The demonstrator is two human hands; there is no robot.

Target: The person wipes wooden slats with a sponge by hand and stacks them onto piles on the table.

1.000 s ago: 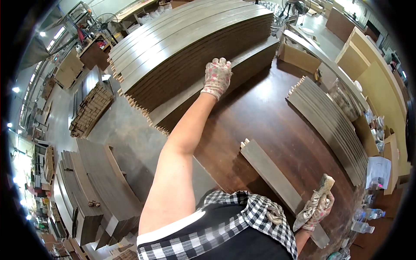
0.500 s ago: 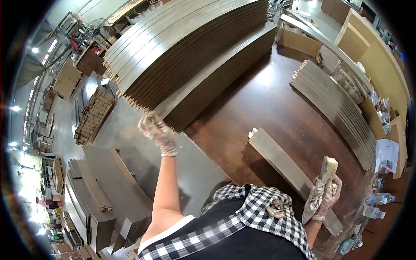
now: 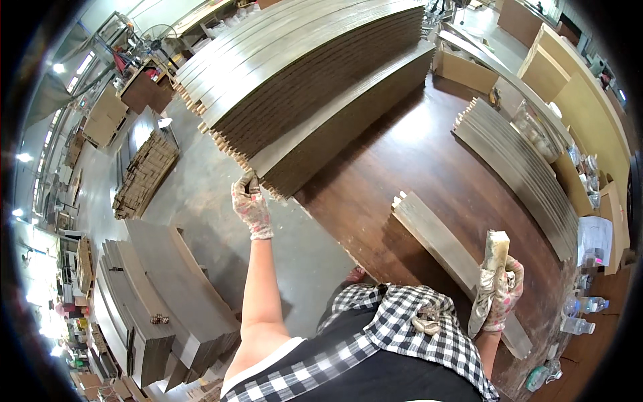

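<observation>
My left hand [image 3: 252, 209], in a soiled white glove with pink spots, reaches out to the near corner of the lower stack of grey boards [image 3: 348, 127]. Its fingers are closed in a pinch at the pegged end of the top board; the fingertips are partly hidden. My right hand [image 3: 507, 295], gloved alike, is closed around a pale, stained rectangular block [image 3: 496, 250] held upright, together with a crumpled, dirty cloth [image 3: 482, 301]. Below that hand, a single grey board [image 3: 435, 238] with pale pegs at its far end lies on the brown tabletop [image 3: 362, 201].
A taller stack of boards [image 3: 295, 53] rises behind the lower one. At the right lies a row of grey boards [image 3: 516, 174], near a cardboard box [image 3: 465, 70] and plastic bottles [image 3: 577, 325]. More panels [image 3: 181, 288] stand on the left, with a bundled pile [image 3: 147, 167] beyond.
My left hand has shifted slightly right and its fingers now pinch at the board end. The block in my right hand has turned more upright. The whole view has shifted a little.
</observation>
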